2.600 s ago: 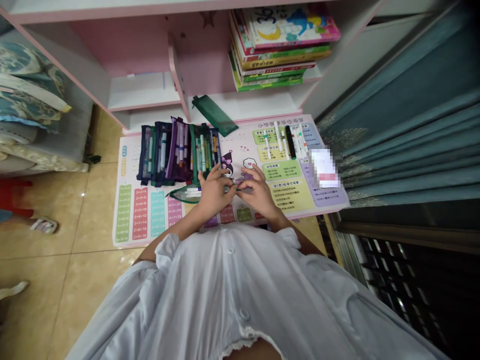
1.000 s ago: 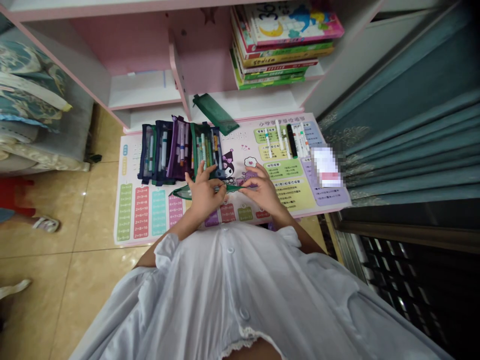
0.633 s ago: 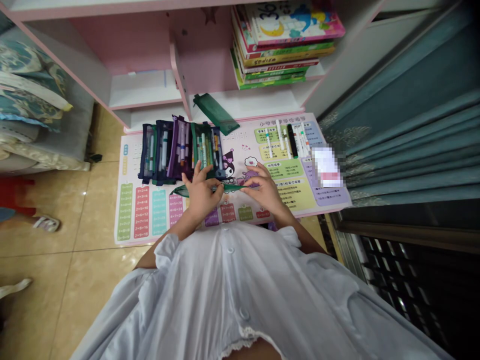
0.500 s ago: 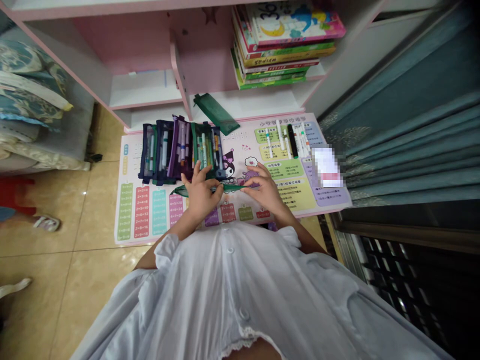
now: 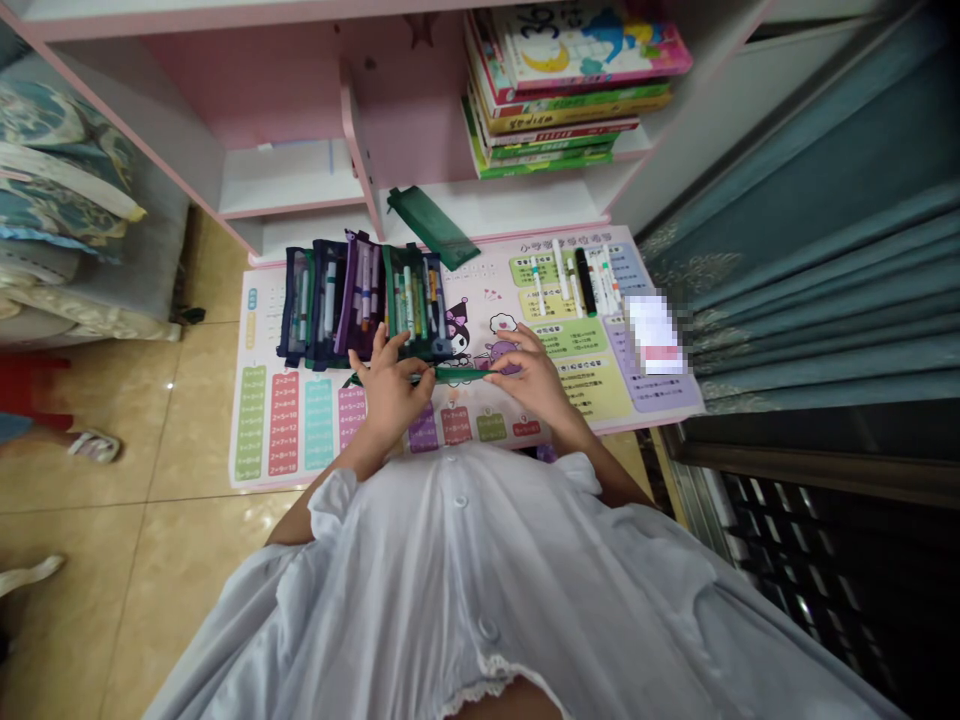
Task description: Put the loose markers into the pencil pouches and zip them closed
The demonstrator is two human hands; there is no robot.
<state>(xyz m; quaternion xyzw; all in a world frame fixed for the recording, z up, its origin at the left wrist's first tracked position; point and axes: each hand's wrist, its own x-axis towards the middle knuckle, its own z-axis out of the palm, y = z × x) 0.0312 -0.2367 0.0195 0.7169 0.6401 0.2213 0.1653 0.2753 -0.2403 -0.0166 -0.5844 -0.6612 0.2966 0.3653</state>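
Note:
A green mesh zip pouch (image 5: 463, 376) is stretched level between my hands, seen nearly edge-on. My left hand (image 5: 396, 392) pinches its upper edge between thumb and index finger, the other fingers spread. At the right end, my right hand (image 5: 531, 376) grips the tip with thumb and fingertips. Whether a zip pull is in either pinch is too small to tell. Just beyond my left hand, several filled mesh pouches lie side by side: dark blue (image 5: 328, 300), purple (image 5: 361, 290) and green (image 5: 407, 300), with markers inside. A flat green pouch (image 5: 433, 228) lies behind them.
Loose markers, one a thick black marker (image 5: 586, 283), lie at the desk mat's (image 5: 247, 470) right rear. Right of them is a blurred-out white object (image 5: 656, 335). A book stack (image 5: 555, 110) fills the shelf; a curtain (image 5: 810, 230) hangs at right. Another person's foot (image 5: 96, 446) shows at left.
My left hand has slid slightly left along the pouch's edge, so more green shows between my hands. My right hand has hardly moved, still gripping the end.

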